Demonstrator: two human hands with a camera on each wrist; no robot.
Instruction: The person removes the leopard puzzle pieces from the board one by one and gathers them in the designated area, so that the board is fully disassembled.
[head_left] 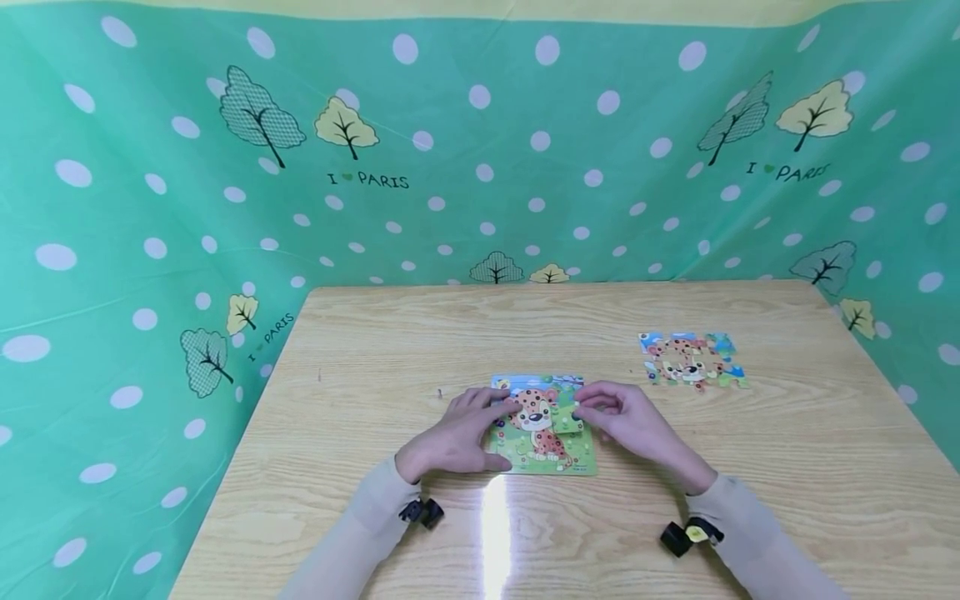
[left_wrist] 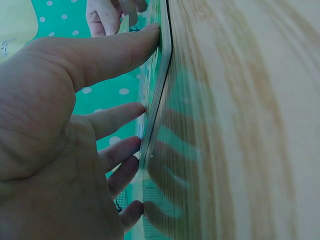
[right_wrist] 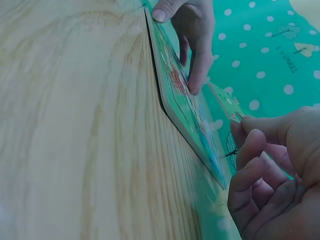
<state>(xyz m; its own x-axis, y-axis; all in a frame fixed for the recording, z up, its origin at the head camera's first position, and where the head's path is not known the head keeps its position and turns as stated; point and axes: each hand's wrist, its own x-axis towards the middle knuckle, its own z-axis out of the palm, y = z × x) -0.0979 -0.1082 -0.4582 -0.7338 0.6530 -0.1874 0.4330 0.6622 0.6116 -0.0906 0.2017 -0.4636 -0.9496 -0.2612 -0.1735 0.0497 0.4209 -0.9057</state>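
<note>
Puzzle piece (head_left: 567,419) flat, tilted over board (head_left: 581,463)

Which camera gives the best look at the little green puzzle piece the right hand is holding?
The right wrist view: the green puzzle piece shows pinched at the right hand's fingertips. The head view shows it small; the left wrist view barely catches it.

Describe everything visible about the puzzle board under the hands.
The puzzle board is a thin, flat square with a dark edge, lying on the wooden table near its front. Its picture shows a spotted cartoon leopard on green grass under blue sky. The left hand rests on its left side, fingers extended. The right hand pinches a green puzzle piece over its right part.
</note>
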